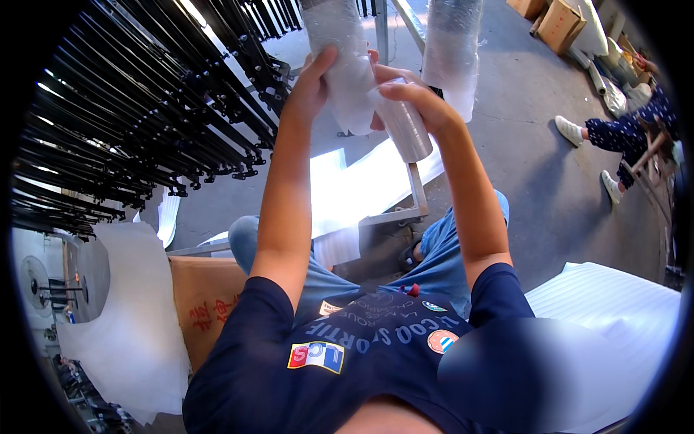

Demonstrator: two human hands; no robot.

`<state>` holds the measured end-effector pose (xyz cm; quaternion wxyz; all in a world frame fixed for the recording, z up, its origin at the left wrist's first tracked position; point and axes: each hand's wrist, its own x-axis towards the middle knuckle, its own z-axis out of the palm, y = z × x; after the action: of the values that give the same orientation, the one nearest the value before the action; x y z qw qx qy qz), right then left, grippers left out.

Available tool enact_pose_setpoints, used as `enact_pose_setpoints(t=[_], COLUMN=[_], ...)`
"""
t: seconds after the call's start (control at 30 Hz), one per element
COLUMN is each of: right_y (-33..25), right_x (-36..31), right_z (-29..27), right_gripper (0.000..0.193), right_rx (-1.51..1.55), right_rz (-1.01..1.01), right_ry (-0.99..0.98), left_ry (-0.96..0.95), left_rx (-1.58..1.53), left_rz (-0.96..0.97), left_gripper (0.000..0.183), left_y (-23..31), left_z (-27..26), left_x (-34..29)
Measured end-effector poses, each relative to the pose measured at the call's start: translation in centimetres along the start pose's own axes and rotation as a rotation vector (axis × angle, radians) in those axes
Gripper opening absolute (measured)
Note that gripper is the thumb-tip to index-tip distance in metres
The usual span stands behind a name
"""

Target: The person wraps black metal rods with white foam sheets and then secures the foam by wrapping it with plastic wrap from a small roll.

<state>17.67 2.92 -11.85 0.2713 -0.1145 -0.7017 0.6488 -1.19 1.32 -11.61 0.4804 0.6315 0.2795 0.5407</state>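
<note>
Ahead of me, at the top of the head view, a long bundle (352, 101) stands wrapped in white foam and clear film. My left hand (313, 83) grips its left side, the thumb across the front and the other fingers partly hidden behind it. A small roll of clear stretch film (408, 134) tilts against the bundle's right side, with my right hand (419, 98) closed around its upper part. To the right of that hand is a second wrapped bundle (452, 65), apart from my fingers. What lies inside the wrapping cannot be made out.
Many black metal rods (159, 94) hang or lie in rows on the left. White foam sheets (336, 195) lie over a metal frame (394, 215) by my knees. A cardboard box (199, 307) is at my left, more foam (607, 304) at my right. Another person (625, 137) sits far right.
</note>
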Motion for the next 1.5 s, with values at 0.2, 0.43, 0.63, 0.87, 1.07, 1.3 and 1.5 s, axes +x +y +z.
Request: enact_pose_setpoints(t=[0.2, 0.43, 0.63, 0.87, 1.07, 1.3, 1.5], right_y=[0.7, 0.1, 0.7, 6.2, 16.1, 21.6, 26.2], right_x=[-2.4, -1.3, -0.8, -6.7, -12.5, -11.5, -12.0], right_z=[0.7, 3.6, 5.9, 3.4, 4.7, 4.3, -1.5], right_gripper=[0.077, 0.078, 0.085, 0.069, 0.053, 0.060, 0.046], right_rx=[0.102, -0.455, -0.732, -0.142, 0.133, -0.938, -1.200], right_rz=[-0.050, -0.144, -0.239, 0.278, 0.671, 0.753, 0.772], right_ry=[0.327, 0.440, 0.501, 0.654, 0.685, 0.260, 0.152], left_ry=[0.080, 0.179, 0.230, 0.215, -0.116, -0.741, -0.894], left_rx=[0.003, 0.072, 0.133, 0.407, 0.699, 0.829, 1.172], left_rz=[-0.016, 0.018, 0.070, -0.274, -0.629, -0.867, -0.811], left_gripper=[0.074, 0.073, 0.072, 0.047, 0.027, 0.030, 0.032], left_y=[-0.1, 0.5, -1.8, -8.2, -13.1, -12.7, -14.2], left_z=[0.4, 1.7, -0.1, 1.0, 1.0, 3.2, 4.1], left_x=[0.1, -0.1, -1.3, -10.1, -21.4, -21.6, -19.3])
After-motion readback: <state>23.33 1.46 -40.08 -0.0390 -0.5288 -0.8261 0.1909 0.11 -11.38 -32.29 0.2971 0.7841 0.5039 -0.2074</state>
